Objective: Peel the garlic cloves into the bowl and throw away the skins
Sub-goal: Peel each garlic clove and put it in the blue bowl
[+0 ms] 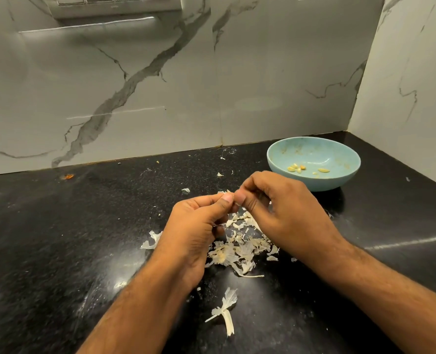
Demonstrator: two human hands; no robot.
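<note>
From the head view, both hands are meeting above the black countertop [58,238], thumbs almost touching. The left hand [199,226] and the right hand [280,210] are each pinching, fingers curled in, on 1 small clove [227,192] held between the fingertips; only a pale sliver of it is showing above the thumbs, so how much skin is left on it cannot be told. The clove is being held just above the pile of skins [240,249] lying on the counter under the hands.

The blue bowl [339,152] is sitting to the right and behind the right hand, near the wall corner, with about 6 peeled cloves [297,168] lying in its bottom. A loose tuft of skin [226,307] is lying apart from the pile, nearer the person, another scrap [150,240] is showing left of the left wrist, and small flecks are scattered toward the marble wall [160,85].

The step in hand is looking like stripping the skin off this clove. To do it well, 1 hand should be gripping the clove firmly at its base while the other is catching a raised edge of skin with a thumbnail and drawing it away in long strips, keeping the work over the pile so scraps are landing together. No bin is showing here.
</note>
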